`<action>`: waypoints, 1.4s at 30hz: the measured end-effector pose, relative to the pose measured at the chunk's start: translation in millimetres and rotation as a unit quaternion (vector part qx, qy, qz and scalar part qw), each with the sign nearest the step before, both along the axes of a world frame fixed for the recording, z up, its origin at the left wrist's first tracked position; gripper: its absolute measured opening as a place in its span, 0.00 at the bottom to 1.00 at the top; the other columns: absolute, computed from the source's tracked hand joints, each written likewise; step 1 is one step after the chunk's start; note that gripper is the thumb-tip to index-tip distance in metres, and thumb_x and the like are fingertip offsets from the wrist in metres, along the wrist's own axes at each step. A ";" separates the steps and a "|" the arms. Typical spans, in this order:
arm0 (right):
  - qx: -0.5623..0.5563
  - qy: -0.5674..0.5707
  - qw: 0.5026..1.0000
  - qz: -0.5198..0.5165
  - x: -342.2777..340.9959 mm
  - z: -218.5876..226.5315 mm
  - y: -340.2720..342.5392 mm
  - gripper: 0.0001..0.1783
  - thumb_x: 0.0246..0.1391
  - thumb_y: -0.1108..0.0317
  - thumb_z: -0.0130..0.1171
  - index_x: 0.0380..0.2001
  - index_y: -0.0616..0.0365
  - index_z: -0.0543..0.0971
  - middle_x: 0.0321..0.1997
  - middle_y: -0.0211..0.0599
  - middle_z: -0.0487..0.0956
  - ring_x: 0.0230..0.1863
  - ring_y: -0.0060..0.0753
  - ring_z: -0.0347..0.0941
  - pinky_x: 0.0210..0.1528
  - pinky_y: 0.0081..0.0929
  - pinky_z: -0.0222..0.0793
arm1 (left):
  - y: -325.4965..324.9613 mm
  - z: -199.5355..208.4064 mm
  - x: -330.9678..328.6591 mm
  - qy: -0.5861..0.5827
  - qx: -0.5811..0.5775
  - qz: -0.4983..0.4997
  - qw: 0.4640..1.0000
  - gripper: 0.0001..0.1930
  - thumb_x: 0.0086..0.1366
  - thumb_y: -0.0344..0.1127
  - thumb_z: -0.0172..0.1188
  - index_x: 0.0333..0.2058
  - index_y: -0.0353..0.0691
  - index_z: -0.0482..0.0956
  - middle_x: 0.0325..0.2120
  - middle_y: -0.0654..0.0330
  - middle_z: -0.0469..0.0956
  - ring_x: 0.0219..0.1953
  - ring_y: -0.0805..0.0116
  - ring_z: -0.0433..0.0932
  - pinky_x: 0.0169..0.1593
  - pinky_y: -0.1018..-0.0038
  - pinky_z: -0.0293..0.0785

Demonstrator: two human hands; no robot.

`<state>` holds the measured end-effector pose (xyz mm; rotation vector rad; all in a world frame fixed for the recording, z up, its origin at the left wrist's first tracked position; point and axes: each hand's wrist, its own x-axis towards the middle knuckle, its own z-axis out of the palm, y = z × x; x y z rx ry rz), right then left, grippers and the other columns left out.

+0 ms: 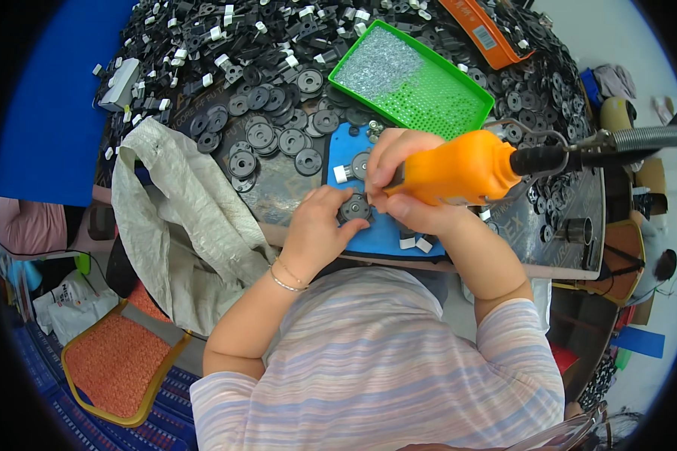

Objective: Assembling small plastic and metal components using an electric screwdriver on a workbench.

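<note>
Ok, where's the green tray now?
In the head view, the green tray lies above and right of centre, just beyond the blue mat, with the orange bin to its upper right.

Both hands close together, arms bent inward

The left forearm (256,319) slants up and to the right, ending in a low left hand (317,218) whose fingers (329,198) and thumb (351,230) curve toward each other in a pinch. The right forearm (483,259) angles up and leftward from a bent elbow. The right hand (423,216) is closed in a grip, its fingers curled above, its thumb below, pointing left.
</note>
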<state>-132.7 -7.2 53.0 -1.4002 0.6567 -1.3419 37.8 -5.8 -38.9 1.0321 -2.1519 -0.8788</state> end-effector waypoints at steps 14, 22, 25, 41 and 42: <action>-0.150 -0.056 0.938 -0.306 -101.8 -7.4 -36.7 0.08 0.48 0.80 0.57 0.34 0.65 0.72 0.29 0.39 0.75 0.23 0.25 0.72 0.27 0.22 0.70 | 1.2 5.3 -14.1 -0.006 0.005 -0.027 1.000 0.24 0.46 0.39 0.69 0.41 0.33 0.76 0.32 0.52 0.75 0.37 0.52 0.73 0.41 0.64 0.70; -0.144 -0.050 0.937 -0.314 -105.1 -16.3 -49.1 0.08 0.48 0.80 0.56 0.34 0.64 0.72 0.29 0.38 0.75 0.23 0.24 0.72 0.27 0.21 0.70 | -2.0 4.6 -21.5 -0.009 0.017 -0.035 0.999 0.24 0.46 0.40 0.70 0.41 0.33 0.76 0.31 0.53 0.75 0.35 0.53 0.72 0.39 0.65 0.70; -0.148 -0.057 0.941 -0.299 -104.2 -15.7 -51.0 0.08 0.48 0.80 0.57 0.33 0.64 0.72 0.29 0.38 0.75 0.23 0.24 0.72 0.28 0.21 0.70 | -2.5 2.6 -22.3 0.000 0.012 -0.034 0.999 0.25 0.46 0.40 0.70 0.41 0.33 0.76 0.30 0.53 0.75 0.34 0.54 0.72 0.39 0.65 0.70; -0.151 -0.060 0.940 -0.299 -106.9 -17.0 -51.8 0.08 0.48 0.79 0.57 0.33 0.64 0.72 0.28 0.38 0.75 0.23 0.25 0.72 0.28 0.22 0.70 | -1.8 0.6 -21.5 0.019 0.008 -0.034 0.999 0.25 0.45 0.39 0.70 0.40 0.32 0.75 0.30 0.53 0.75 0.32 0.54 0.72 0.37 0.66 0.70; -0.149 -0.062 0.940 -0.300 -106.1 -17.1 -52.1 0.08 0.48 0.79 0.57 0.33 0.64 0.72 0.28 0.38 0.75 0.23 0.25 0.72 0.28 0.22 0.70 | -1.6 0.9 -21.5 0.019 0.008 -0.033 0.999 0.25 0.45 0.39 0.70 0.40 0.32 0.75 0.30 0.53 0.75 0.32 0.54 0.72 0.37 0.66 0.70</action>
